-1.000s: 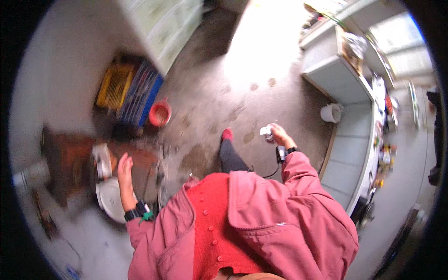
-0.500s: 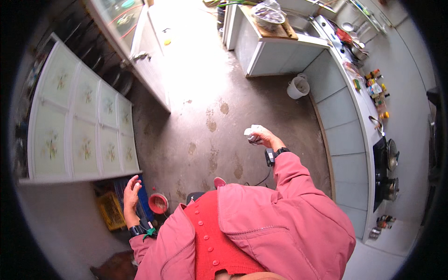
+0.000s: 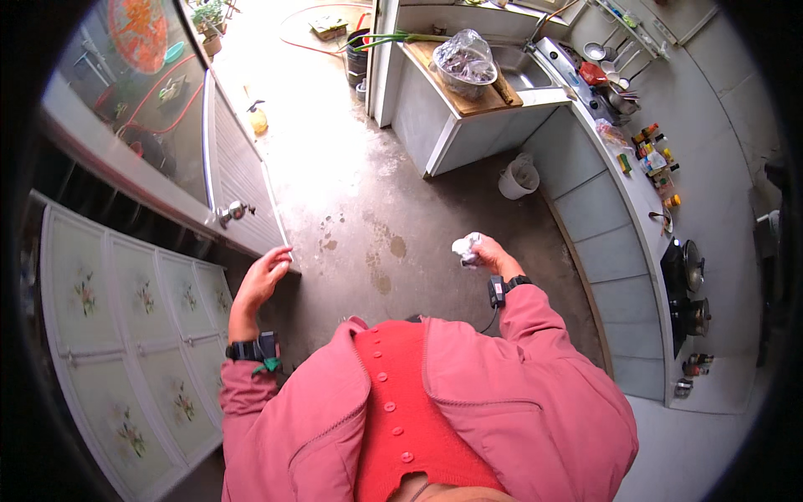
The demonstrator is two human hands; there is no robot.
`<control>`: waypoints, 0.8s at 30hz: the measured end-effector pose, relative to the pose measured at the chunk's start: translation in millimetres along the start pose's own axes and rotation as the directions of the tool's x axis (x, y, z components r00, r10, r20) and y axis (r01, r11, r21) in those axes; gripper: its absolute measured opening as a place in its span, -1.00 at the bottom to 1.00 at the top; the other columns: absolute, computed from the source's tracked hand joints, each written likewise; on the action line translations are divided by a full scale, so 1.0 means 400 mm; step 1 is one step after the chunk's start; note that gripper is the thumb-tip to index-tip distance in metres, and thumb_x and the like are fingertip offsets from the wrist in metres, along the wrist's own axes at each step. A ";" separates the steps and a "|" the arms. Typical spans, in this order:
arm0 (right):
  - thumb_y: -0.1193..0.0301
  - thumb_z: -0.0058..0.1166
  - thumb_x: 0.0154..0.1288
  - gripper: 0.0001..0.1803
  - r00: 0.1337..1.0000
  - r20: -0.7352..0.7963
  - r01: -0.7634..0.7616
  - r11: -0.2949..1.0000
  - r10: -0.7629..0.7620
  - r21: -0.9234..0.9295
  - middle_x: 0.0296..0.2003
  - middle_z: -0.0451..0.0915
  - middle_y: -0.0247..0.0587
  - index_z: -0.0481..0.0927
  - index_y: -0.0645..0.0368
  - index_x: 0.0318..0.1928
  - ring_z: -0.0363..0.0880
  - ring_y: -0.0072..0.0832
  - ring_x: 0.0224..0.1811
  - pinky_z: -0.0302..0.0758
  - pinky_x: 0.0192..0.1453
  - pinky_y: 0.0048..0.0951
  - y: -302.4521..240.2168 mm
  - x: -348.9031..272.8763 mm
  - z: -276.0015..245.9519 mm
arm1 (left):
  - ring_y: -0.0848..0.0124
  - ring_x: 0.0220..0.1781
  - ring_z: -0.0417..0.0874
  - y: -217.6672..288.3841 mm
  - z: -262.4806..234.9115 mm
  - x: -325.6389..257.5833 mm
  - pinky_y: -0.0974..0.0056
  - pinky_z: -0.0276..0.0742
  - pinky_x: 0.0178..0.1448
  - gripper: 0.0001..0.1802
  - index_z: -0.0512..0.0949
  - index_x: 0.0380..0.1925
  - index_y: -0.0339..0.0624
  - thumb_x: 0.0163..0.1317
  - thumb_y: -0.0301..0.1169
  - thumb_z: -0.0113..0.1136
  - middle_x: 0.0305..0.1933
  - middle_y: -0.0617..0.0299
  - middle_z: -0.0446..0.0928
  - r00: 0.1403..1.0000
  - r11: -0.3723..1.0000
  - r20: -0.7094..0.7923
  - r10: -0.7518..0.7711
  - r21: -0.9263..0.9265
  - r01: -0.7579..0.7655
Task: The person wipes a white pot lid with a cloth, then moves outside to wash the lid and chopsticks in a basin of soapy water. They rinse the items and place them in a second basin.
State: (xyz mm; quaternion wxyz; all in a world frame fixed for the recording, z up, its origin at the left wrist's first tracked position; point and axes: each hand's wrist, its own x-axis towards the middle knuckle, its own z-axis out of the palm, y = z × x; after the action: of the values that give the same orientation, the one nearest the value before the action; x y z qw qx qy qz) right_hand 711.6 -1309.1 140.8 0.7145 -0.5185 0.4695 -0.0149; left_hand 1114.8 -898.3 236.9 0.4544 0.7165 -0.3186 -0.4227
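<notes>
Item: white crumpled wad (image 3: 465,248), soft, paper or cloth, kind not clear. Location: in the right hand (image 3: 487,255), held out in front of the body above the bare concrete floor (image 3: 360,192).

Change noted: half a second ago the view took in mostly floor, with a red bowl and a yellow crate low at the left; both have gone from sight, and the door (image 3: 238,180) and the sink surface (image 3: 468,88) have come closer to the middle. Judged: the person has turned and moved toward the doorway end of the room, carrying the wad along; the hold on it is unchanged.

Right hand: fingers (image 3: 478,244) clenched round the wad, wrist strap with cable behind.

Left hand (image 3: 261,280): fingers loosely spread, released, gripping nothing; raised just beside the lower edge of the door, contact not certain. Dark band on the wrist.

Surroundings: white floral cabinet (image 3: 125,335) at the left; pale bucket (image 3: 519,177) on the floor by the counter; covered bowl (image 3: 462,63) on the sink surface.
</notes>
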 end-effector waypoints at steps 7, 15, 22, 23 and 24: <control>0.61 -0.01 0.19 -0.69 0.988 -0.053 0.146 0.987 -0.142 0.068 -0.24 0.61 -0.35 0.53 0.12 -0.04 0.57 -0.56 -0.30 0.52 -0.31 -0.48 -0.299 0.157 0.057 | 0.36 0.08 0.58 0.201 -0.118 0.479 0.26 0.47 0.15 -0.56 0.46 0.26 0.01 0.39 -0.30 0.11 0.10 0.16 0.60 0.982 0.979 0.175 0.073 0.176 -0.104; 0.28 -0.02 0.48 -0.73 0.968 0.218 0.112 0.991 -0.127 0.079 -0.29 0.67 -0.41 0.60 0.09 0.04 0.56 -0.65 -0.43 0.47 -0.42 -0.59 -0.665 0.629 0.096 | 0.38 0.11 0.55 0.178 -0.265 0.873 0.29 0.44 0.20 -0.55 0.43 0.27 -0.10 0.38 -0.39 0.08 0.10 0.15 0.59 0.997 0.999 0.073 -0.023 0.025 0.021; -0.02 -0.16 0.52 -0.54 0.928 0.321 0.214 0.976 -0.186 -0.052 -0.44 0.64 -0.37 0.63 0.05 -0.04 0.53 -0.61 -0.56 0.43 -0.53 -0.55 -1.020 1.094 0.312 | 0.39 0.10 0.55 0.179 -0.466 1.062 0.29 0.42 0.23 -0.54 0.43 0.27 -0.13 0.36 -0.41 0.08 0.11 0.12 0.58 0.972 0.981 -0.137 -0.191 0.004 0.194; 0.05 -0.11 0.49 -0.60 0.904 0.352 0.260 0.966 -0.243 -0.002 -0.38 0.64 -0.33 0.63 0.07 -0.05 0.55 -0.60 -0.49 0.45 -0.48 -0.52 -1.056 1.151 0.352 | 0.40 0.10 0.54 0.187 -0.496 1.083 0.29 0.41 0.23 -0.53 0.43 0.27 -0.12 0.36 -0.42 0.08 0.11 0.13 0.58 0.964 0.976 -0.151 -0.217 -0.009 0.218; 0.12 -0.07 0.46 -0.65 0.847 0.412 0.336 0.939 -0.336 0.074 -0.32 0.64 -0.30 0.62 0.10 -0.06 0.57 -0.58 -0.43 0.48 -0.43 -0.48 -1.089 1.205 0.393 | 0.40 0.10 0.54 0.195 -0.528 1.106 0.28 0.41 0.23 -0.53 0.43 0.28 -0.12 0.36 -0.42 0.07 0.11 0.13 0.58 0.962 0.972 -0.143 -0.234 -0.012 0.234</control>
State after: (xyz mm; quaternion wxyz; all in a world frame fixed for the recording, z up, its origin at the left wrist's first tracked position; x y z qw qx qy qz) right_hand 1291.5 -1641.0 157.3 0.7846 -0.5836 0.2074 -0.0279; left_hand 1492.9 -1219.6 217.3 0.4211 0.7788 -0.1993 -0.4200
